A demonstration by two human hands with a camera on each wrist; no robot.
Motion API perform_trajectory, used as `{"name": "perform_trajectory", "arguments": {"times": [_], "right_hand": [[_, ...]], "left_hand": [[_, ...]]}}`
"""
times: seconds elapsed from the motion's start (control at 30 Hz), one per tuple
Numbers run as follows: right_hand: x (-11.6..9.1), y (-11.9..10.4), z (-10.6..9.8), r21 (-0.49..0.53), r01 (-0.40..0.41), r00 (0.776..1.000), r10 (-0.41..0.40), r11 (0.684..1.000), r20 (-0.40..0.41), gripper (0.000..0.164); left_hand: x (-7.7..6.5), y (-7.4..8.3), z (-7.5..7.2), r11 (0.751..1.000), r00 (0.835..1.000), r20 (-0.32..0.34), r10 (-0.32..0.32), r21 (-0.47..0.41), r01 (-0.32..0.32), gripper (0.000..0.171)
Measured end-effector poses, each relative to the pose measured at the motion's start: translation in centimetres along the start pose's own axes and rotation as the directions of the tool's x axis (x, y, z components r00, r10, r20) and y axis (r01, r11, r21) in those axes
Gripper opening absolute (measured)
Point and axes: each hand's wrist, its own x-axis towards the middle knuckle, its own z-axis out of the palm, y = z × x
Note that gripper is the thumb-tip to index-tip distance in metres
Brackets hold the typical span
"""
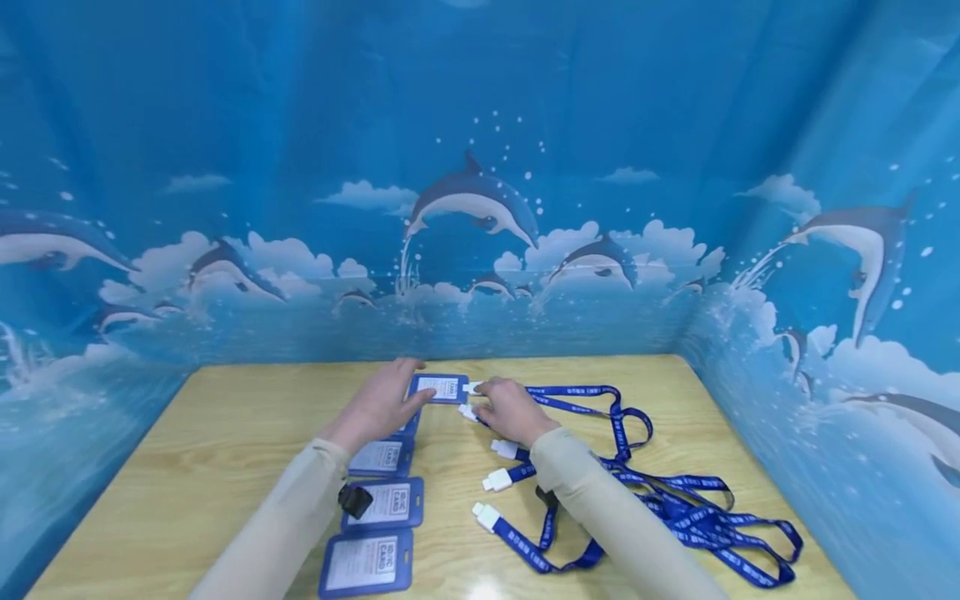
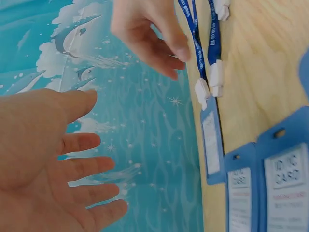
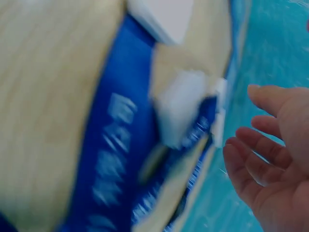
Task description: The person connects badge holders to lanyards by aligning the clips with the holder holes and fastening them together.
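At the table's far side, a blue card holder [image 1: 441,388] lies flat with the white clip [image 1: 472,387] of a blue lanyard [image 1: 570,390] at its slotted end. My left hand [image 1: 378,404] hovers over its left side; in the left wrist view the fingers [image 2: 91,164] are spread and hold nothing. My right hand [image 1: 513,410] is over the clip end, its fingers [image 3: 241,159] loosely bent with nothing between them. A second white clip [image 1: 468,412] lies just below the first. Under my left hand, another card holder [image 1: 408,427] is partly hidden.
More blue card holders [image 1: 365,562] run in a column toward the near edge, slots facing right. Several lanyards [image 1: 705,521] spread across the right side, their white clips [image 1: 487,517] pointing left. A blue dolphin-print curtain [image 1: 480,317] surrounds the wooden table [image 1: 225,433].
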Motion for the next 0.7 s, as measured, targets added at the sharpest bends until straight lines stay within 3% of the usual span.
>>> {"name": "perform_trajectory", "arguments": {"times": [0.13,0.23,0.4,0.7], "right_hand": [[-0.1,0.2,1.8,-0.029,-0.026,0.999,0.027,0.999,0.04,0.042],[-0.2,0.2,2.5,-0.05,-0.021,0.999,0.023,0.999,0.04,0.035],[-0.3,0.2,2.4,-0.033,-0.027,0.999,0.028,0.999,0.034,0.027],[-0.7,0.4,1.8,-0.009,-0.025,0.998,0.025,1.0,0.066,0.028]], "left_hand": [[-0.8,-0.6,0.8,1.0,1.0,0.013,0.016,-0.003,-0.016,0.055],[-1.1,-1.2,1.5,1.0,0.999,0.03,-0.02,-0.011,0.02,0.054],[-1.3,-2.3,2.5,0.996,0.992,0.088,-0.089,0.001,0.089,0.052],[-2.0,-4.8,3.8,0.988,0.967,0.232,-0.104,0.138,0.073,0.049]]}}
